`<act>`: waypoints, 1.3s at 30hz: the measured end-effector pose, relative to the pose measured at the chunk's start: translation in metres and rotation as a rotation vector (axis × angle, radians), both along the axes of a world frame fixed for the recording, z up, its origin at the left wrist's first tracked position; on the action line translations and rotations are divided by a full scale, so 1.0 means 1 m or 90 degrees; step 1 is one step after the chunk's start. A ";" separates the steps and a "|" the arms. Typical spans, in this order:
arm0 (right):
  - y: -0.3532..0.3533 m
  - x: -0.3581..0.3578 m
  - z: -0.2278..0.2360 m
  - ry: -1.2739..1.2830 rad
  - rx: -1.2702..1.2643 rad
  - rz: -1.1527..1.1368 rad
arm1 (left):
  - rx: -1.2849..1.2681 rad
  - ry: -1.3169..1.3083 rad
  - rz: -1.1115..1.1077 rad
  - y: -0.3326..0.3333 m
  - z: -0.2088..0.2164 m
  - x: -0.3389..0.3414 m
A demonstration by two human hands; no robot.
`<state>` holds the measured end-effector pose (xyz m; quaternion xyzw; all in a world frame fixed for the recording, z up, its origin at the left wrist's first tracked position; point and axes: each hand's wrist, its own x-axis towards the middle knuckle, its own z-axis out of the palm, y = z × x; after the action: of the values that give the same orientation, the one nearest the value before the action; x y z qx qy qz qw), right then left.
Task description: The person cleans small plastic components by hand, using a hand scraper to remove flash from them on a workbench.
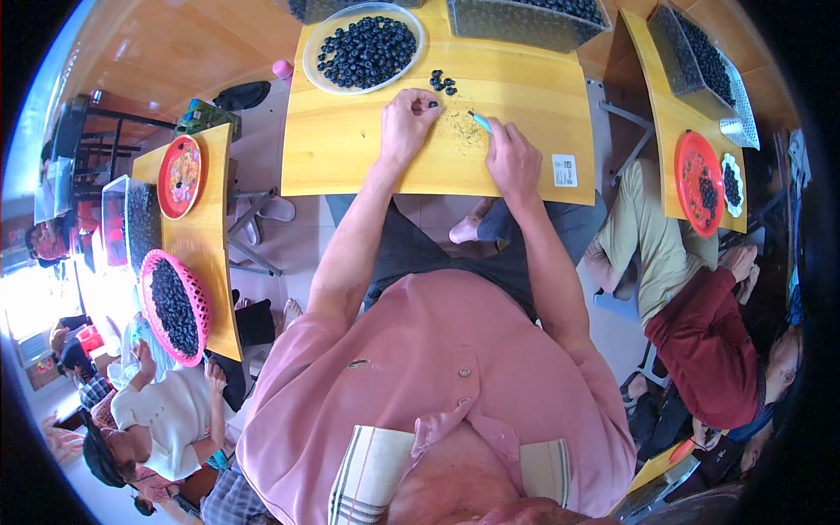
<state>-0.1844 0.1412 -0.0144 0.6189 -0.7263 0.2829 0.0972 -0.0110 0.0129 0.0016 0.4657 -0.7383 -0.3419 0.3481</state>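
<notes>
In the head view, small crumbs [465, 136] were scattered on the yellow table [332, 149] between the hands, a loose cluster of dark balls [444, 83] lay just beyond, and a white label [564, 171] sat near the right hand [514, 162]. That hand was closed around a turquoise tool [481, 122], its long axis slanting and its dark tip aimed forward and leftward. The left hand [409, 127] pinched a dark berry-like ball [432, 104] in its fingertips, above the table. A round clear tub [310, 63] and a rectangular clear box [516, 30] farther back held many similar balls.
</notes>
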 end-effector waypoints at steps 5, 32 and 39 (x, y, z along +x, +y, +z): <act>-0.001 0.001 0.003 -0.011 -0.014 0.000 | 0.138 0.179 0.011 0.031 -0.008 -0.007; 0.004 0.008 0.010 0.042 -0.022 0.107 | 0.104 0.186 -0.058 0.038 -0.013 -0.007; 0.005 0.008 0.008 0.048 -0.008 0.109 | 0.126 0.157 -0.080 0.040 -0.009 -0.005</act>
<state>-0.1765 0.1459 -0.0064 0.6882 -0.6649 0.2711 0.1041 -0.0160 0.0527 -0.0069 0.4049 -0.6804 -0.4885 0.3667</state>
